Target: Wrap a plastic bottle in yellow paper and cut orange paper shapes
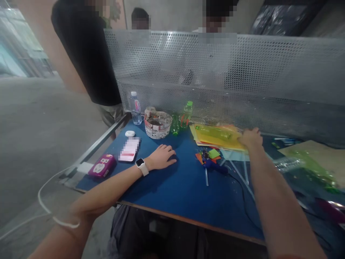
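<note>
My left hand (pixel 161 157) lies flat on the blue tabletop (pixel 167 187), fingers spread and holding nothing. A watch with a pale band (pixel 142 166) is on that wrist. My right hand (pixel 252 138) reaches to the right end of a stack of coloured paper (pixel 215 138), with yellow on top. Its fingers look bent and are blurred, so their grip cannot be made out. A clear plastic bottle (pixel 221 133) appears to lie on the stack. Between my hands, nearer the right, a blue glue gun (pixel 215 166) rests beside orange and green paper scraps (pixel 214 154).
At the back stand a water bottle (pixel 135 109), a newspaper-woven basket (pixel 157 126) and a green-capped bottle (pixel 186 115). A phone (pixel 129 149), white case (pixel 130 133) and purple box (pixel 102 165) lie left. A green bottle (pixel 309 167) lies right. A perforated metal panel (pixel 172 64) borders the table; people are behind.
</note>
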Demonstrator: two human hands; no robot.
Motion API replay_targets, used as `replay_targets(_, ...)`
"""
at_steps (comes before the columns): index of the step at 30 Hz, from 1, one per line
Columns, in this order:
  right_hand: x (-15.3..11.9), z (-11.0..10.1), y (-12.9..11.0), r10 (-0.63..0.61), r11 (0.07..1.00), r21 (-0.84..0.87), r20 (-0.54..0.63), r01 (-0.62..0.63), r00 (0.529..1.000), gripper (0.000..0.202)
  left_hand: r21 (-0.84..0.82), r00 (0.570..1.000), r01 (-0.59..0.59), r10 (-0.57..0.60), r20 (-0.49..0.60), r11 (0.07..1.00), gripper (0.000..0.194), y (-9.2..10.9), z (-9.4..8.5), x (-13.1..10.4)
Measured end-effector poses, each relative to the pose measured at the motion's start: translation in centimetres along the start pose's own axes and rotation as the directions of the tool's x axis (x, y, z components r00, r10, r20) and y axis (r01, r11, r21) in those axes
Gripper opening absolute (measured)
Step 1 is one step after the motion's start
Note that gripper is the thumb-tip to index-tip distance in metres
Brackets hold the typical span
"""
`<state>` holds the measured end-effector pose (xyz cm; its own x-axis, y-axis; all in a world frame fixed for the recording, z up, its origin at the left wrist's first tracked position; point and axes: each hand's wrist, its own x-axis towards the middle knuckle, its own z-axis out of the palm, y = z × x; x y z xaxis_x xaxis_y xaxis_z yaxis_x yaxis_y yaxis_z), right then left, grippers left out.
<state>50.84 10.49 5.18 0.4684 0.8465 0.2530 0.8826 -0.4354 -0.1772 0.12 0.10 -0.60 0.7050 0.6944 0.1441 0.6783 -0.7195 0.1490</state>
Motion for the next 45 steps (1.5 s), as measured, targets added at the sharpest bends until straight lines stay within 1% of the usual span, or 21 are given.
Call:
replay_targets(5, -2.4, -2.1, -0.1, 0.16, 0.978, 0.143, -0.068, -0.149, 0.985, 0.066, -0.009, 1.0, -0.008, 0.008, -0.005, 1.0, 0.046, -0.2, 0.4, -0.1)
replay_targets(8, -3.5, -2.4, -1.5, 0.216, 0.948, 0.259, -0.09, -0.187, 0.972, 0.069, -0.022, 1.0, -0.019, 0.019, -0.016, 1.0, 0.046, -0.3, 0.5, -0.1)
replay_targets(10, -4.0, -2.1, -3.1, 0.198, 0.932, 0.327, -0.094, -0.158, 0.976, 0.067, -0.034, 0.999, -0.025, 0.025, -0.022, 0.999, 0.045, -0.4, 0.5, -0.1)
replay_targets(13, -4.3, -0.8, -5.9, 0.091, 0.918, 0.393, -0.084, -0.05, 0.992, 0.063, -0.054, 0.999, -0.025, 0.023, -0.03, 0.998, 0.042, -0.7, 0.6, -0.3)
replay_targets(15, -4.3, 0.1, -7.3, 0.016, 0.917, 0.399, -0.084, 0.019, 0.996, 0.063, -0.068, 0.999, -0.024, 0.022, -0.028, 0.997, 0.041, -0.8, 0.5, -0.5)
replay_targets(17, -4.1, 0.7, -7.9, -0.011, 0.924, 0.379, -0.089, 0.044, 0.996, 0.067, -0.076, 0.999, -0.027, 0.025, -0.019, 0.997, 0.042, -0.9, 0.4, -0.6)
replay_targets(19, -3.7, 1.0, -7.7, 0.02, 0.937, 0.349, -0.089, 0.013, 0.996, 0.072, -0.078, 1.0, -0.028, 0.027, -0.01, 0.997, 0.043, -0.9, 0.3, -0.7)
replay_targets(21, -3.2, 0.8, -6.7, 0.079, 0.945, 0.324, -0.089, -0.046, 0.993, 0.074, -0.075, 1.0, -0.028, 0.028, -0.004, 0.997, 0.042, -0.9, 0.2, -0.6)
replay_targets(23, -2.5, 0.5, -5.4, 0.13, 0.948, 0.304, -0.095, -0.095, 0.987, 0.07, -0.071, 1.0, -0.025, 0.025, -0.003, 0.997, 0.041, -0.7, 0.2, -0.6)
replay_targets(26, -1.4, 0.0, -3.6, 0.157, 0.955, 0.273, -0.121, -0.119, 0.98, 0.063, -0.071, 1.0, -0.021, 0.021, 0.002, 0.997, 0.04, -0.5, 0.3, -0.6)
replay_targets(30, -0.1, 0.0, -2.4, 0.146, 0.965, 0.236, -0.144, -0.11, 0.979, 0.058, -0.078, 1.0, -0.017, 0.019, 0.02, 0.997, 0.041, -0.4, 0.2, -0.6)
replay_targets(32, 0.3, 0.3, -2.2, 0.129, 0.969, 0.227, -0.113, -0.101, 0.985, 0.053, -0.081, 0.999, -0.013, 0.016, 0.029, 0.997, 0.041, -0.4, 0.1, -0.6)
replay_targets(36, 0.4, 1.2, -1.9, 0.073, 0.976, 0.208, -0.01, -0.069, 0.997, 0.047, -0.087, 0.999, -0.006, 0.009, 0.041, 0.996, 0.042, -0.2, -0.2, -0.7)
replay_targets(40, -0.1, 1.6, -1.8, 0.047, 0.982, 0.179, 0.049, -0.055, 0.998, 0.053, -0.103, 0.999, -0.004, 0.008, 0.041, 0.995, 0.041, -0.1, -0.3, -0.7)
replay_targets(45, -0.8, 1.1, -2.0, 0.022, 0.985, 0.167, 0.049, -0.03, 0.999, 0.062, -0.166, 0.999, -0.013, 0.018, 0.031, 0.986, 0.037, -0.2, -0.4, -0.6)
